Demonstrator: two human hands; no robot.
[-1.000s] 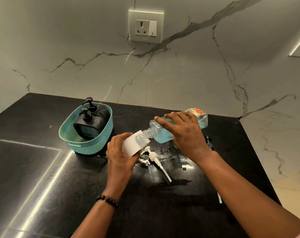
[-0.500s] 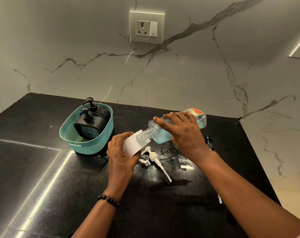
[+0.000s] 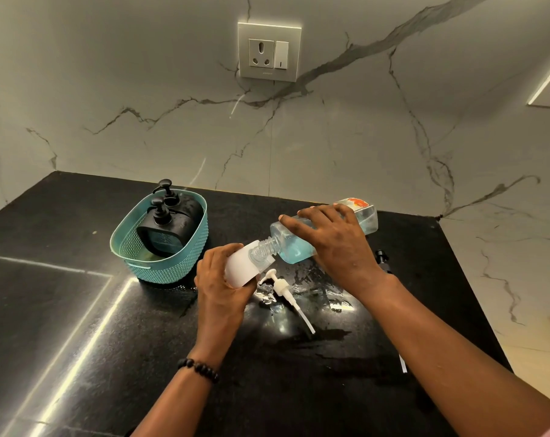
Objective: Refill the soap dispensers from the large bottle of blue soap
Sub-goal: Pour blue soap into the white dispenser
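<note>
Nothing has moved: right hand clamps tipped soap bottle, left hand clamps white dispenser, basket beside.

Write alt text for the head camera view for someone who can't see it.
A right hand tips a clear bottle of blue soap into a white dispenser held by the left hand over a wet black counter. A white pump lies below; a teal basket holds two black dispensers.

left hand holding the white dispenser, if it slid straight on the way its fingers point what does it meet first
Probably the threaded neck of the clear bottle of blue soap, already at the white dispenser's mouth; depth is uncertain.
</note>
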